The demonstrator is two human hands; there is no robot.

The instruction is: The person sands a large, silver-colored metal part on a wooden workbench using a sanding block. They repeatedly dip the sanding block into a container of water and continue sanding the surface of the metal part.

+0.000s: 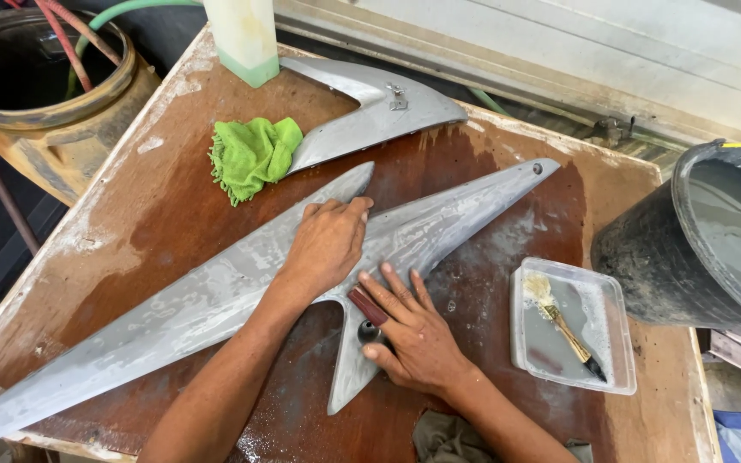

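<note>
Right now a long grey pointed panel lies across the wet brown table. On the panel's middle, the left hand presses flat, fingers together. Just beside it, toward the panel's short lower fin, the right hand rests with fingers spread, a dark red block tucked under them. Beyond the panel sits a green cloth touching a second grey piece. Right of the panel, a clear tray holds a brush, near a black bucket.
</note>
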